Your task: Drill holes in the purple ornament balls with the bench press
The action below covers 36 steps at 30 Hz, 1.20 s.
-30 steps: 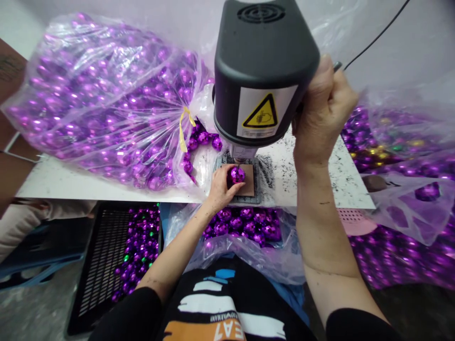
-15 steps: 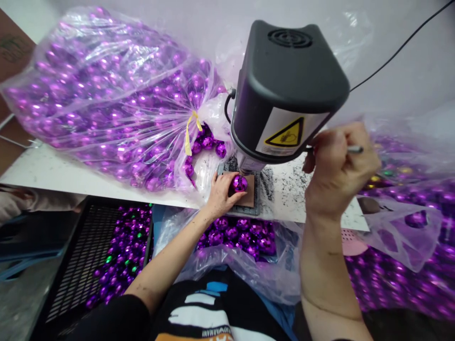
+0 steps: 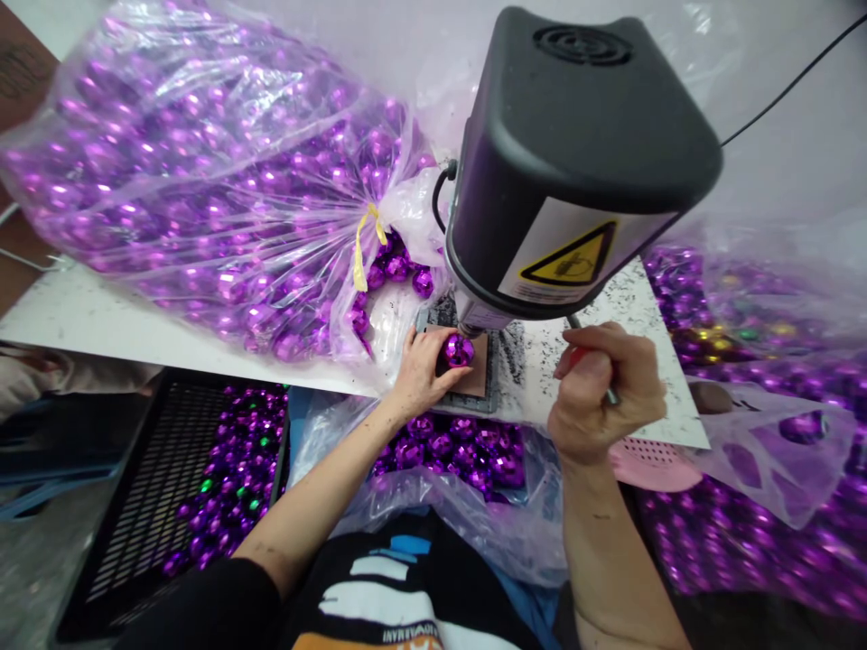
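Observation:
Under the head of a black bench drill press (image 3: pixel 575 117), my left hand (image 3: pixel 424 368) pinches a shiny purple faceted ball (image 3: pixel 459 350) between thumb and fingers. The ball sits on a brown board (image 3: pixel 478 375) over the machine's grey base (image 3: pixel 499 393). The machine's tip is right above the ball; I cannot tell whether they touch. My right hand (image 3: pixel 606 388) is closed around the machine's lever handle (image 3: pixel 613 394), whose metal ends show on both sides of the fist. A yellow warning label (image 3: pixel 573 257) faces me.
A tied clear bag of purple balls (image 3: pixel 223 181) lies at left on the white table (image 3: pixel 88 307). Below are an open bag of balls (image 3: pixel 461 447) and a black crate (image 3: pixel 145 487). At right are a pink perforated basket (image 3: pixel 654 465) and more bagged balls (image 3: pixel 745 533). Dark shavings litter the tabletop.
My right hand has come down and toward me with the lever. The machine head appears larger and nearer. My left hand and the ball have stayed almost in place.

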Tool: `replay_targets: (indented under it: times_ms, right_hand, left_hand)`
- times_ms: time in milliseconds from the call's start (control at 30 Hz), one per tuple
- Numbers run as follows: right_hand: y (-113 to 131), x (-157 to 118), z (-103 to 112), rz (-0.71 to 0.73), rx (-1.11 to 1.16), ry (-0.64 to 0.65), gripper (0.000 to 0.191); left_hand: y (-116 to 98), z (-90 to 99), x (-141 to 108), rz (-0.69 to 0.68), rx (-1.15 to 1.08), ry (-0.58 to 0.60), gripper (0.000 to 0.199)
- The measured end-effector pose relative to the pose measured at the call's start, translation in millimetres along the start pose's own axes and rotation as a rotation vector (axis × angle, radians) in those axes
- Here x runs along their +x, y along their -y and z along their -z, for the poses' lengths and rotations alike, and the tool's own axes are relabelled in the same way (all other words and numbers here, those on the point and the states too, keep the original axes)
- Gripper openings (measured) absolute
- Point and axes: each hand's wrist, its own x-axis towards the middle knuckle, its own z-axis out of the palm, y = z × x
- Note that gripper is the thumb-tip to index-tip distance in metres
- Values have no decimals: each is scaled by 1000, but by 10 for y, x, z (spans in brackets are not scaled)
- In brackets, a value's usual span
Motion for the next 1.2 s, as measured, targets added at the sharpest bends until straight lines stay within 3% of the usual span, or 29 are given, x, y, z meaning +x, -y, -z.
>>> replay_targets:
  times_ms: [400, 867, 1033, 1200]
  right_hand:
    - [-225, -158, -55, 119, 9, -7, 23]
    - [-420, -404, -175, 150, -20, -43, 27]
    - [-92, 28, -76, 49, 0, -94, 23]
    - [49, 763, -143, -278, 130, -99, 51]
  left_hand:
    - [16, 5, -1, 11, -4, 32, 53]
    - [21, -4, 4, -11, -18, 13, 54]
    - [6, 6, 9, -5, -60, -5, 51]
    - [-8, 15, 42, 21, -130, -4, 52]
